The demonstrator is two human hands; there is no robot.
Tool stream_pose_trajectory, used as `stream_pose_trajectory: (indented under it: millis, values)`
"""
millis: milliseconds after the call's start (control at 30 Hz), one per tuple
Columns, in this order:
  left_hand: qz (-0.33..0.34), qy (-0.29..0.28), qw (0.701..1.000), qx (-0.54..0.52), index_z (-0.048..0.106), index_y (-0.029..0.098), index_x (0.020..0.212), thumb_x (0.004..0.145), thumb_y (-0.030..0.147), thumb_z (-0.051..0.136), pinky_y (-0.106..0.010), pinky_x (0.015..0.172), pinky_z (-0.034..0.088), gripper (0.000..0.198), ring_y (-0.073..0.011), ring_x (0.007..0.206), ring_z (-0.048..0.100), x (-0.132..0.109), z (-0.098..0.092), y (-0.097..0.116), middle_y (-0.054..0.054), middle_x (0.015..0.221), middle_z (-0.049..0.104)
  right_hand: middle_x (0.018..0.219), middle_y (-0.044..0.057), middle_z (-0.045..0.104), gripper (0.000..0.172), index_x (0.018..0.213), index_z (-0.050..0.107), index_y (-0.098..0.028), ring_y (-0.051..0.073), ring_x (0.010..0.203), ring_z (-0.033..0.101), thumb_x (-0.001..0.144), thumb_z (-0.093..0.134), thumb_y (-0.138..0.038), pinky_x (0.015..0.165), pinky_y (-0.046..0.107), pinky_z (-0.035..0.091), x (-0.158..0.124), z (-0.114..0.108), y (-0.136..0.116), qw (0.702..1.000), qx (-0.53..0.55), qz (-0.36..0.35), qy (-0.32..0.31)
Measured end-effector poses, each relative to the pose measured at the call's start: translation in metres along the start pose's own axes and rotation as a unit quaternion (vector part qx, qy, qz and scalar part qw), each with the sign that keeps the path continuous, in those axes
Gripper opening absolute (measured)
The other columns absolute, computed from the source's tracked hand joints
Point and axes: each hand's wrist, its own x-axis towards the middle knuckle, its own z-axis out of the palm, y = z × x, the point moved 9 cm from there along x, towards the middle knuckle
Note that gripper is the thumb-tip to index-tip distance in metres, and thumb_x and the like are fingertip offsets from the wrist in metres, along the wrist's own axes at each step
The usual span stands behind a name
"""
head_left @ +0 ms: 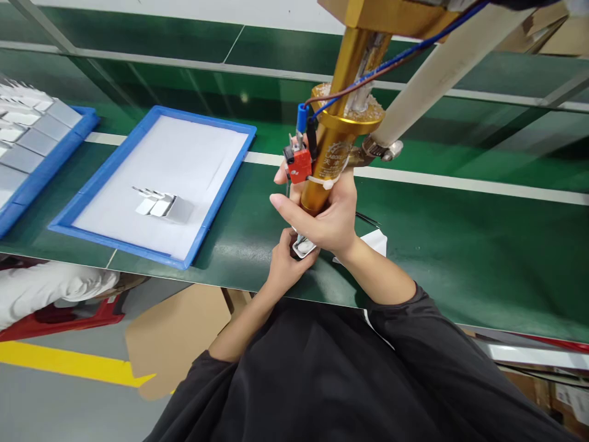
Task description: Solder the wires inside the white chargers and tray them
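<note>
My right hand (338, 212) is wrapped round the lower barrel of a gold-coloured dispensing gun (338, 144). A red switch (300, 164) with blue and black wire ends is tied to the barrel, near my thumb and fingers. Below the nozzle, my left hand (286, 261) grips a small white plastic housing (304, 247), with its open side up and something pale inside. The nozzle tip is close to this opening; whether it touches cannot be made out. Near my right wrist lie a white piece of paper (375, 242) and thin dark tweezers (368, 220).
On the green bench (460, 258), a blue-rimmed tray (193, 255) carries a few white housings with wires (159, 205). Another blue tray (27, 196) at far left is packed with similar pieces. A pale hose (442, 80) slants down to the gun. Cardboard (179, 337) lies below the bench edge.
</note>
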Motion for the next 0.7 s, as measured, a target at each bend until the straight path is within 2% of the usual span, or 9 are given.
stream_pose_trajectory:
  millis: [100, 200, 433, 600, 700]
  values:
    - [0.019, 0.031, 0.999, -0.024, 0.047, 0.021, 0.090, 0.073, 0.035, 0.072, -0.021, 0.052, 0.043, 0.033, -0.0096, 0.055, 0.054, 0.002, -0.001, 0.004, 0.005, 0.068, 0.060, 0.084, -0.002, 0.053, 0.034, 0.115, 0.040, -0.025, 0.006, 0.054, 0.044, 0.085, 0.054, -0.032, 0.057, 0.028, 0.047, 0.000, 0.001, -0.005, 0.999, 0.029, -0.023, -0.006]
    - [0.018, 0.041, 0.998, -0.042, 0.046, 0.021, 0.090, 0.072, 0.034, 0.072, -0.021, 0.051, 0.042, 0.034, -0.0100, 0.055, 0.054, 0.003, -0.001, 0.001, 0.005, 0.067, 0.059, 0.079, -0.003, 0.051, 0.031, 0.113, 0.042, -0.025, 0.007, 0.056, 0.046, 0.084, 0.053, -0.029, 0.059, 0.028, 0.049, 0.001, 0.000, -0.010, 0.999, 0.037, -0.035, -0.009]
    - [0.017, 0.054, 0.998, -0.037, 0.047, 0.020, 0.097, 0.072, 0.034, 0.072, -0.022, 0.055, 0.046, 0.038, -0.0111, 0.061, 0.060, 0.002, -0.001, 0.000, 0.003, 0.076, 0.064, 0.070, -0.006, 0.048, 0.023, 0.101, 0.043, -0.024, 0.006, 0.052, 0.044, 0.082, 0.055, -0.027, 0.053, 0.026, 0.047, 0.001, -0.002, -0.009, 0.999, 0.047, -0.018, -0.001]
    - [0.014, 0.051, 0.998, -0.020, 0.048, 0.020, 0.097, 0.073, 0.035, 0.071, -0.023, 0.061, 0.048, 0.036, -0.0134, 0.067, 0.063, 0.003, -0.002, 0.004, 0.002, 0.079, 0.066, 0.067, -0.006, 0.047, 0.028, 0.098, 0.043, -0.024, 0.007, 0.056, 0.049, 0.083, 0.062, -0.037, 0.059, 0.027, 0.053, 0.002, -0.003, -0.005, 0.999, 0.034, -0.006, -0.001]
    - [-0.011, 0.034, 0.999, 0.033, 0.051, 0.021, 0.101, 0.074, 0.034, 0.070, -0.025, 0.065, 0.049, 0.035, -0.0155, 0.072, 0.065, 0.004, -0.006, -0.001, 0.001, 0.084, 0.068, 0.075, -0.004, 0.051, 0.037, 0.104, 0.043, -0.025, 0.007, 0.054, 0.050, 0.083, 0.062, -0.049, 0.054, 0.026, 0.052, 0.002, -0.001, 0.002, 0.999, 0.027, 0.017, -0.020]
